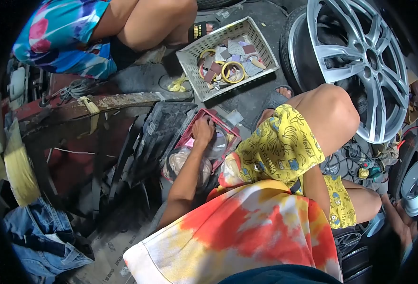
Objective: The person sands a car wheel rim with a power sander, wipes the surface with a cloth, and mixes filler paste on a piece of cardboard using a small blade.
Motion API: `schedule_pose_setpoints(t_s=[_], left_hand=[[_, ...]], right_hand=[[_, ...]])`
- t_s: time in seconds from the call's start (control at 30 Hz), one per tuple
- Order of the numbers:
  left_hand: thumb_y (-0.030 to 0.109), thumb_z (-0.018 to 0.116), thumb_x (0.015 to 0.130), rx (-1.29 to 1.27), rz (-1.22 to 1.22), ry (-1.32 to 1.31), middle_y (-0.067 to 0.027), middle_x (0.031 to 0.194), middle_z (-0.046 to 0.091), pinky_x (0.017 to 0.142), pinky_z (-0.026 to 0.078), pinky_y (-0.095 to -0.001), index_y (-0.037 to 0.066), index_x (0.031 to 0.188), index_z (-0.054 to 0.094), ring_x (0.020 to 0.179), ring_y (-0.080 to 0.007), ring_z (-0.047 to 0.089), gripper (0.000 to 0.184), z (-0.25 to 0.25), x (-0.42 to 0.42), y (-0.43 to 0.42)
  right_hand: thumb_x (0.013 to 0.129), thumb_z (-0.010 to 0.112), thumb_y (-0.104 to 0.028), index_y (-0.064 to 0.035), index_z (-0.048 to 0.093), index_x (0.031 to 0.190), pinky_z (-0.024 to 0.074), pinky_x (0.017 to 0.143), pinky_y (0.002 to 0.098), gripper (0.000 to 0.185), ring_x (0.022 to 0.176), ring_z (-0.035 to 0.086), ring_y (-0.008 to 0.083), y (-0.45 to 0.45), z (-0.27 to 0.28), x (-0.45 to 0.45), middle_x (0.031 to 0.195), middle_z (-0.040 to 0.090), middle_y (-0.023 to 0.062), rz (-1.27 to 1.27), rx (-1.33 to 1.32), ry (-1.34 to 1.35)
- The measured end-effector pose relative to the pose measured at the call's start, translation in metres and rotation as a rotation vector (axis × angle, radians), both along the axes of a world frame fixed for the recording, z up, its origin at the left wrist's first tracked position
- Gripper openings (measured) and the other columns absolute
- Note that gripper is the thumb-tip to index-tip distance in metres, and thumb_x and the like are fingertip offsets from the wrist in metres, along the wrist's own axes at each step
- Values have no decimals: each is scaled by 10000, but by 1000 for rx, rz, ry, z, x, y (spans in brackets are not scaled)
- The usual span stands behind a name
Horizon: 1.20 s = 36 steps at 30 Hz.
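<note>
My left hand (203, 129) reaches down into a red plastic basket (236, 140). Its fingers are curled and partly hidden, so what they grip cannot be made out. A clear plastic bag (187, 163) and a round, greyish translucent item (217, 144) sit in the basket beside my wrist. My right forearm (315, 189) passes down between my legs in yellow shorts, and the hand at its end is hidden. Beyond the red basket stands a pale perforated crate (208, 93) with rolls of yellow tape (233, 72) and scraps of sandpaper (236, 48).
A silver alloy wheel (355, 64) stands at the upper right. Dark car body parts (164, 125) lie to the left, near blue jeans (41, 232). Another person's bare leg (152, 23) is at the top. Cables and tools (360, 163) lie at the right.
</note>
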State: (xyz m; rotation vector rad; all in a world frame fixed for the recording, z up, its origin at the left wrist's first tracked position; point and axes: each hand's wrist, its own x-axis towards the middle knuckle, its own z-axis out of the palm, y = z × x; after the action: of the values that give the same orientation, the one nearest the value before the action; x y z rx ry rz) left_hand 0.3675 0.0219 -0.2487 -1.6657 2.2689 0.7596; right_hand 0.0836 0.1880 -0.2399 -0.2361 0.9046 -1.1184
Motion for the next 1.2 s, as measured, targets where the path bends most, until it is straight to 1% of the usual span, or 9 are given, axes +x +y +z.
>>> schedule_pose_setpoints(t_s=[0.23, 0.4, 0.53, 0.73, 0.87, 0.93, 0.97, 1.07, 1.2], left_hand=[[282, 580, 957, -126, -187, 127, -250, 1301, 613, 920, 535, -526, 23, 1127, 701, 1099, -439, 651, 332, -44, 32, 9], [327, 460, 990, 168, -301, -145, -298, 1337, 562, 955, 526, -529, 27, 1272, 627, 1158, -454, 619, 444, -59, 30, -10], [325, 435, 1011, 147, -314, -95, -282, 1331, 568, 973, 513, -529, 9, 1273, 631, 1178, -451, 606, 455, -65, 36, -5], [230, 346, 1075, 51, -53, 215, -244, 1350, 587, 1007, 469, -484, -16, 1250, 643, 1195, -441, 599, 423, 7, 31, 20], [246, 358, 1094, -133, -70, 446, -224, 1276, 637, 913, 517, -441, -27, 1268, 638, 1152, -397, 624, 429, 40, 35, 23], [274, 333, 1110, -154, -87, 545, -192, 1256, 652, 805, 563, -381, -42, 1248, 644, 987, -317, 698, 465, 72, 29, 22], [317, 334, 1121, 89, 152, 585, -178, 1250, 647, 678, 563, -310, -32, 1287, 625, 759, -213, 704, 484, 111, 12, 25], [354, 371, 1118, 346, 355, 677, -176, 1214, 654, 605, 533, -290, -8, 1362, 585, 591, -158, 646, 486, 142, 5, 14], [378, 469, 1090, 647, 636, 1100, -126, 991, 710, 644, 522, -273, -35, 1435, 517, 709, -155, 669, 540, 134, -36, 6]], right_hand=[[938, 674, -383, 30, 612, 1208, 529, 841, 332, 498, 900, 667, 207, 5, 1, -1, 1015, 698, 143, -19, 14, 33], [933, 683, -378, 33, 610, 1217, 528, 844, 330, 505, 902, 666, 205, 0, -1, -7, 1023, 699, 144, -39, 15, 65], [929, 691, -373, 35, 608, 1224, 528, 845, 329, 510, 904, 666, 203, 9, -1, -7, 1030, 699, 145, -60, 22, 85], [923, 702, -366, 39, 605, 1234, 527, 848, 328, 520, 906, 665, 200, 14, -4, -10, 1041, 701, 146, -90, 25, 107], [919, 710, -362, 41, 603, 1241, 527, 849, 327, 527, 908, 665, 198, 19, -3, -9, 1048, 702, 146, -102, 30, 118], [917, 714, -359, 42, 602, 1244, 527, 850, 327, 530, 909, 665, 197, 18, -4, -11, 1051, 702, 146, -111, 27, 127], [916, 716, -358, 43, 602, 1246, 527, 851, 326, 532, 909, 665, 197, 19, -4, -11, 1053, 702, 147, -111, 26, 130], [913, 721, -355, 45, 600, 1251, 527, 852, 326, 537, 910, 665, 195, 21, -5, -10, 1058, 703, 147, -118, 23, 137], [908, 729, -350, 47, 598, 1258, 526, 854, 325, 545, 912, 664, 193, 23, -7, -13, 1065, 704, 148, -143, 17, 157]])
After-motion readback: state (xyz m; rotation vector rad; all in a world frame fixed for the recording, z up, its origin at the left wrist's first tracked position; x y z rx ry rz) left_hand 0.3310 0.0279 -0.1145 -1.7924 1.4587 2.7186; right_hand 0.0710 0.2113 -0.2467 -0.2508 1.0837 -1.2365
